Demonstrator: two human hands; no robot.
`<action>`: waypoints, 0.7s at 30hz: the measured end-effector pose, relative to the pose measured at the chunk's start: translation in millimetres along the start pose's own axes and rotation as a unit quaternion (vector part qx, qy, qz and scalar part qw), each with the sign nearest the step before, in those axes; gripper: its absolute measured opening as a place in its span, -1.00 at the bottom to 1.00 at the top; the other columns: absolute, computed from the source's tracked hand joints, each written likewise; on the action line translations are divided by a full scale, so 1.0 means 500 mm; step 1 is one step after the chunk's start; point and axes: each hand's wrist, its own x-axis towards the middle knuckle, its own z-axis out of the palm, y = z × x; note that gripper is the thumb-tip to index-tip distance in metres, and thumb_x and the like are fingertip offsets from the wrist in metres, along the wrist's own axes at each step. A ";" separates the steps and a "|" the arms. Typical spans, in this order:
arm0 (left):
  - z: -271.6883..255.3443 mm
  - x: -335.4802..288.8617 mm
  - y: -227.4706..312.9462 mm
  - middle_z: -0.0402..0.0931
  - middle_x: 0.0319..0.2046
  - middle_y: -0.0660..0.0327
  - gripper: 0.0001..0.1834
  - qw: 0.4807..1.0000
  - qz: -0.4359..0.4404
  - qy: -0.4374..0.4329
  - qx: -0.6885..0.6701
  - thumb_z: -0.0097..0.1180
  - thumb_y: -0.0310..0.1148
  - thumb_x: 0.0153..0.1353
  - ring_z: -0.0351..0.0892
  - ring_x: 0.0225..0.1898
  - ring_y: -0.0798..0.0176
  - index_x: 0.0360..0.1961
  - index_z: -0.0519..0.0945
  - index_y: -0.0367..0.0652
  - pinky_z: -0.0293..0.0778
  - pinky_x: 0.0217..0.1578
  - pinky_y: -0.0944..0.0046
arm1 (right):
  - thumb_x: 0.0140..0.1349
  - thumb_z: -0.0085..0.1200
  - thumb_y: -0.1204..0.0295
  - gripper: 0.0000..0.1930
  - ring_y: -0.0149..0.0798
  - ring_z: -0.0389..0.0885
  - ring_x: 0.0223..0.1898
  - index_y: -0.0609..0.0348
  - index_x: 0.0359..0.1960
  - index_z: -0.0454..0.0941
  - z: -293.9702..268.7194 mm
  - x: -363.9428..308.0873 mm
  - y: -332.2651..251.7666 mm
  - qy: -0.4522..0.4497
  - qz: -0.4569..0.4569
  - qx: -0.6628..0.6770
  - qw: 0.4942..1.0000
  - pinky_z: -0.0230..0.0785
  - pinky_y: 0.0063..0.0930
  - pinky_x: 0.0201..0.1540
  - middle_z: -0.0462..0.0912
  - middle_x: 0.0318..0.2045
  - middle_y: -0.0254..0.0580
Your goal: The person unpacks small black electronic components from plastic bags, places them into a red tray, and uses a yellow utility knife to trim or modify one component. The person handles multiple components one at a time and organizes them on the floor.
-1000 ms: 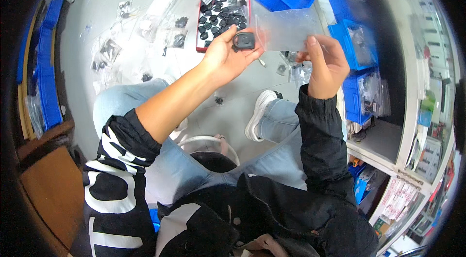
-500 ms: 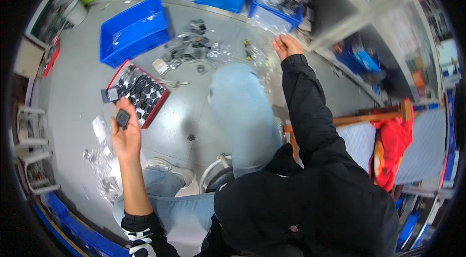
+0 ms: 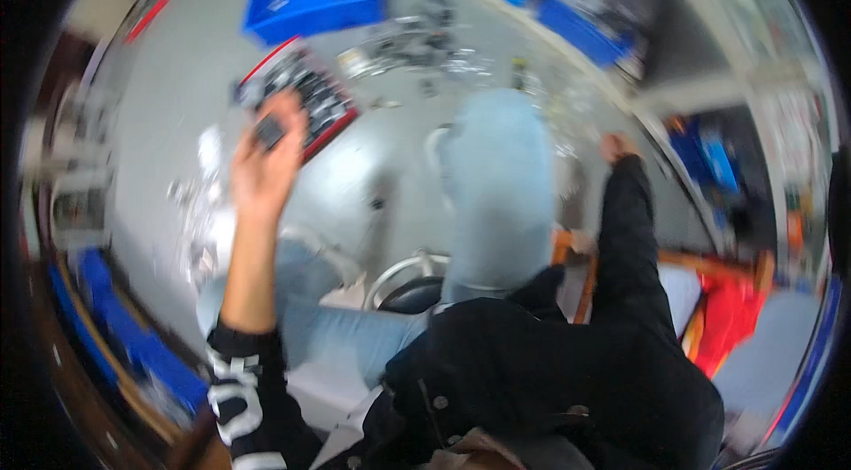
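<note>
My left hand (image 3: 266,164) is raised, palm up, with its fingers bent around a small black square piece (image 3: 269,132). Just behind it on the floor lies a shallow red-edged box (image 3: 337,125), holding many similar small black pieces (image 3: 297,71) on a white base. My right hand (image 3: 618,147) reaches out past my right knee, nearest to a scatter of clear plastic bags (image 3: 567,106). Motion smears its fingers, so whether they hold anything does not show.
A blue bin (image 3: 315,16) stands beyond the red box. Bagged dark parts (image 3: 412,44) lie mid-floor, more blue bins (image 3: 585,22) along the cabinet. Clear wrappers (image 3: 195,213) lie at left. A wooden-framed seat (image 3: 709,264) with red cloth (image 3: 731,315) stands at right.
The whole view has shifted, and the picture is blurred. My right hand has dropped lower beside the plastic bags. My left fingers have curled up around the black piece.
</note>
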 end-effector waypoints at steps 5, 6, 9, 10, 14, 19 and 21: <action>0.008 -0.001 -0.002 0.14 0.16 -0.12 -0.50 0.999 0.003 -0.049 -0.022 -0.35 -0.39 0.19 0.17 0.18 -0.06 0.15 0.14 -0.42 0.10 0.19 -0.02 | 0.10 0.06 0.44 -0.67 -0.35 0.48 -0.31 0.18 -0.06 0.42 -0.315 -0.074 -0.321 0.007 -0.109 0.710 0.696 0.42 -0.42 -0.24 0.54 -0.23 -0.08; 0.010 -0.005 -0.003 0.13 0.17 -0.11 -0.50 0.998 0.007 -0.061 -0.026 -0.36 -0.39 0.20 0.16 0.19 -0.06 0.16 0.13 -0.41 0.12 0.19 -0.01 | 0.13 0.04 0.43 -0.67 -0.39 0.48 -0.30 0.22 -0.05 0.42 -0.374 -0.118 -0.403 -0.018 -0.218 0.660 0.719 0.41 -0.48 -0.24 0.54 -0.22 -0.12; 0.021 -0.015 -0.009 0.12 0.18 -0.12 -0.51 0.999 0.013 -0.025 -0.028 -0.38 -0.38 0.22 0.15 0.20 -0.05 0.16 0.13 -0.41 0.16 0.18 0.01 | 0.10 0.05 0.45 -0.72 -0.38 0.51 -0.29 0.27 -0.14 0.48 -0.452 -0.273 -0.630 -0.092 -0.457 0.527 0.710 0.37 -0.57 -0.22 0.57 -0.27 -0.17; 0.023 -0.017 -0.011 0.16 0.14 -0.13 -0.53 1.000 0.024 -0.010 0.001 -0.39 -0.37 0.25 0.18 0.18 -0.03 0.15 0.15 -0.41 0.21 0.16 0.04 | 0.09 0.06 0.45 -0.76 -0.41 0.50 -0.33 0.25 -0.20 0.52 -0.441 -0.319 -0.701 -0.103 -0.506 0.496 0.698 0.35 -0.57 -0.26 0.56 -0.30 -0.21; 0.018 -0.017 -0.004 0.37 -0.04 -0.07 -0.61 0.997 0.052 0.034 0.053 -0.37 -0.35 0.28 0.36 0.06 0.08 -0.01 0.30 -0.44 0.30 0.11 0.12 | -0.03 0.11 0.49 -0.76 -0.31 0.51 -0.36 0.14 -0.26 0.57 -0.383 -0.409 -0.886 -0.055 -0.674 0.363 0.641 0.32 -0.49 -0.32 0.50 -0.39 -0.17; 0.011 -0.023 0.003 0.43 -0.15 0.02 -0.67 0.996 0.053 0.046 0.053 -0.28 -0.29 0.30 0.45 -0.07 0.14 -0.17 0.36 -0.39 0.33 0.10 0.12 | -0.07 0.15 0.47 -0.79 -0.28 0.49 -0.43 0.20 -0.33 0.57 -0.332 -0.405 -0.937 -0.043 -0.663 0.338 0.667 0.33 -0.47 -0.34 0.47 -0.45 -0.19; 0.013 -0.021 -0.002 0.43 -0.15 0.02 -0.65 0.994 0.055 0.078 0.055 -0.26 -0.25 0.31 0.44 -0.07 0.13 -0.15 0.36 -0.39 0.32 0.10 0.12 | -0.08 0.17 0.46 -0.78 -0.30 0.49 -0.44 0.22 -0.34 0.57 -0.326 -0.390 -0.942 -0.076 -0.649 0.331 0.681 0.33 -0.49 -0.36 0.47 -0.46 -0.20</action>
